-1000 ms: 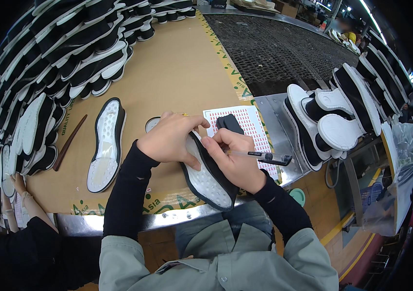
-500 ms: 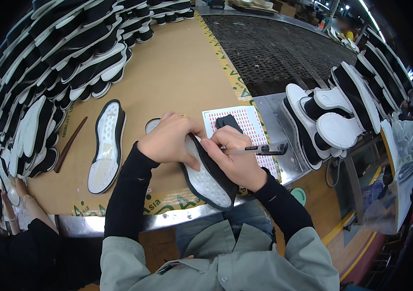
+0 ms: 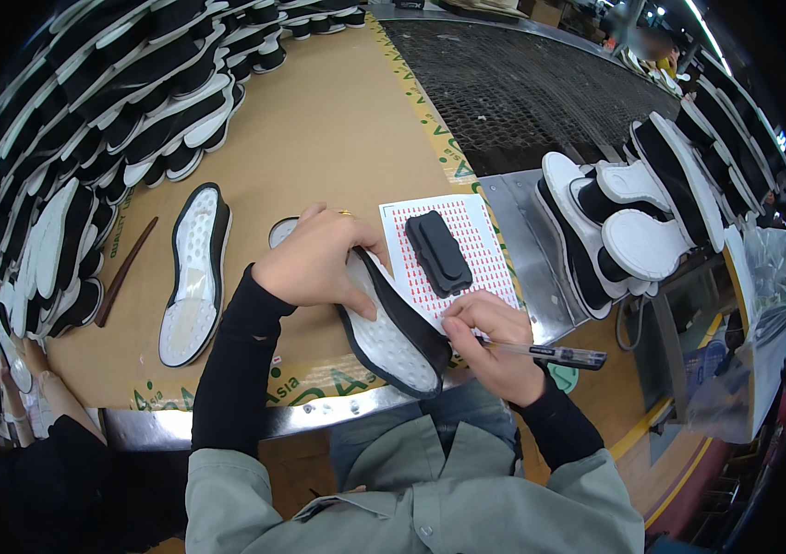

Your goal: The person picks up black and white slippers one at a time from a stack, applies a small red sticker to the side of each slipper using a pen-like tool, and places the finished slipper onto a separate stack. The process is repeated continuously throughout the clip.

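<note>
My left hand (image 3: 314, 258) grips a shoe sole (image 3: 400, 349), black-sided with a pale, dimpled inner face, thumb on that face. The sole lies tilted at the table's front edge. My right hand (image 3: 499, 346) holds a clear pen (image 3: 559, 355) with a dark end pointing right. Its thumb and forefinger are pinched together by the lower edge of a white sheet (image 3: 493, 242) covered in small red marks; whether anything is between the fingertips I cannot make out. On the sheet lies a black oblong block (image 3: 439, 254). Another sole (image 3: 197, 268) rests to the left.
Stacked soles (image 3: 171, 120) fill the left side of the brown-covered table (image 3: 310, 120); more soles (image 3: 615, 212) stand at right. A brown stick (image 3: 127, 270) and a round item (image 3: 283, 228) lie nearby. Beyond is a dark mesh conveyor (image 3: 467, 83). Another person's arm (image 3: 65, 397) is at lower left.
My right hand, with the pen, has moved right and nearer me, away from the sole's upper side to the sheet's lower edge. The black block now shows fully. My left hand stays on the sole.
</note>
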Demonstrator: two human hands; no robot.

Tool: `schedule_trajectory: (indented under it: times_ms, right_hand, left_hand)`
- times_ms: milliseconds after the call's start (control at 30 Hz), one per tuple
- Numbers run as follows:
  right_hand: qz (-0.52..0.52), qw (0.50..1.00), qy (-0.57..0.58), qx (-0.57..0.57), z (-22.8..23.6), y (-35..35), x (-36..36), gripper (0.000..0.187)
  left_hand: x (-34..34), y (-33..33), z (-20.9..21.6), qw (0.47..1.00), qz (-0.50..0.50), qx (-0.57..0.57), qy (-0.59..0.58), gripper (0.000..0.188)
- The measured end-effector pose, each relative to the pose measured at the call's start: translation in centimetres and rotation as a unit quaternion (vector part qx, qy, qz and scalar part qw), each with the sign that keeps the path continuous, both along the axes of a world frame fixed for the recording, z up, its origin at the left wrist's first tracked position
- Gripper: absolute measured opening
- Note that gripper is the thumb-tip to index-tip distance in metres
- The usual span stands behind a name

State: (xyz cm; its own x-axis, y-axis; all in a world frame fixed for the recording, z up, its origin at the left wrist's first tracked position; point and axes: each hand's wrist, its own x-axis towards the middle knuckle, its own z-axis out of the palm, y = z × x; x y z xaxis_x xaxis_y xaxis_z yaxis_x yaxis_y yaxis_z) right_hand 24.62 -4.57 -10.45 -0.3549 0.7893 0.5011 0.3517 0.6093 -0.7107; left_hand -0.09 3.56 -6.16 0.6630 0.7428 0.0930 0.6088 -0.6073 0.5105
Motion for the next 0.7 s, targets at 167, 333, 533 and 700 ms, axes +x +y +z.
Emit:
schedule_trajectory:
  times_ms: [167, 333, 533, 700]
  right_hand:
    - [-0.041, 0.998, 0.057, -0.002, -1.4, -1.2, -0.5, 0.013]
    - [-0.076, 0.991, 0.107, -0.023, -3.2, -3.7, 0.1, 0.016]
    - [-0.076, 0.988, 0.132, 0.009, -3.5, -4.0, -0.5, 0.013]
    - [-0.081, 0.989, 0.12, 0.038, -2.1, -3.5, -0.1, 0.01]
  left_hand:
    - [0.1, -0.2, 0.4, 0.999, 0.01, -0.029, 0.027, 0.046]
    - [0.4, -1.1, 0.2, 0.998, -0.012, 0.025, 0.061, 0.055]
    - [5.3, -5.1, -0.3, 0.986, -0.134, 0.028, 0.098, 0.06]
    - [6.1, -5.1, 0.9, 0.992, -0.103, -0.024, 0.075, 0.059]
